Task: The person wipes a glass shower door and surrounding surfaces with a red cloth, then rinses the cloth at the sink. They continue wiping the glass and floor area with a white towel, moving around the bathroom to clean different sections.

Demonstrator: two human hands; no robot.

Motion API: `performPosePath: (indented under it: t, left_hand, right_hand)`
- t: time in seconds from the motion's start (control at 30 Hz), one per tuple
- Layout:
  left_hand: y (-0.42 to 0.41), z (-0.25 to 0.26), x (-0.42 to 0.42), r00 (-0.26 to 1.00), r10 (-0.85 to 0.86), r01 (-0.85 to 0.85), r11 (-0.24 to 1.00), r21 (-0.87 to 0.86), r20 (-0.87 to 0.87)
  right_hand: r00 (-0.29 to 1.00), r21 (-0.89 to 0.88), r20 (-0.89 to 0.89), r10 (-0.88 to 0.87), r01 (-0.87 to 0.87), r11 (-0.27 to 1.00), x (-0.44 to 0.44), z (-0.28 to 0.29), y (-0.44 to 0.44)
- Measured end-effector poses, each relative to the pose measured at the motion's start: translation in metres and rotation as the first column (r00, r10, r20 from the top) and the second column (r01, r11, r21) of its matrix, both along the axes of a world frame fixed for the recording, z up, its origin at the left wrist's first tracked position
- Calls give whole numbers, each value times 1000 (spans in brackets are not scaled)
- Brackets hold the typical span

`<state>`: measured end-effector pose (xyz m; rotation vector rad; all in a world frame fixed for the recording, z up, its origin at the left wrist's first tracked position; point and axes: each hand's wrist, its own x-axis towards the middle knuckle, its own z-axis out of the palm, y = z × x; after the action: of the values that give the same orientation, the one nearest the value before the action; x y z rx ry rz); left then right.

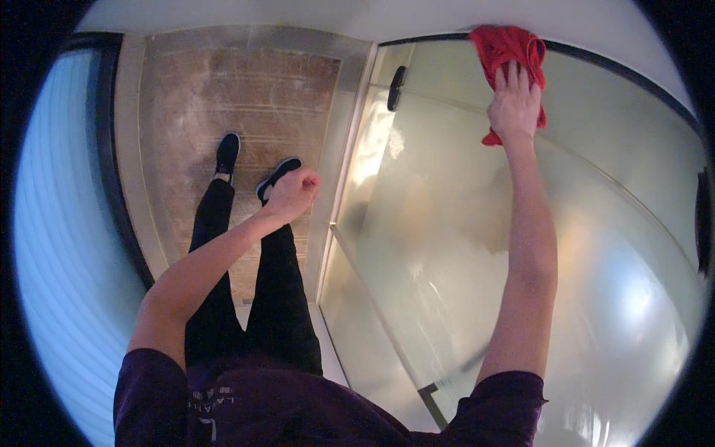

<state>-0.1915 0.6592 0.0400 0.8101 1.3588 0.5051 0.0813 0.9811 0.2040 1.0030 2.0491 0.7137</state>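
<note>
My right hand (515,106) lies spread with its palm on a red cloth (511,42), pressing it against a frosted glass panel (447,184) near the panel's dark edge strip. The cloth reaches over that strip at the upper right. My left hand (293,193) is held in front of my legs, over one dark shoe, with its fingers curled; no object shows in it. Whether the curled fingers are fully closed on the palm is hard to see.
A black handle (396,88) sits on the glass, and another dark fitting (702,223) is at the far right. Brown flooring (268,89) with a pale border lies under my feet. A ribbed, bluish panel (61,223) in a dark frame stands at the left.
</note>
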Motion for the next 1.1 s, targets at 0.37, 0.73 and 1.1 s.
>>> performPosePath:
  t: [0.37,0.73,1.1]
  left_hand:
    - [-55,-52,14,989,128,-136,984,-111,-70]
    - [-56,-122,24,940,323,-287,923,-257,108]
    - [-79,-174,54,855,469,-367,849,-379,222]
  right_hand:
    - [994,-875,93,-50,105,473,98,-151,-354]
    - [982,-108,152,114,-98,989,-11,-137,63]
    - [968,-689,-183,-174,0,725,109,-314,-306]
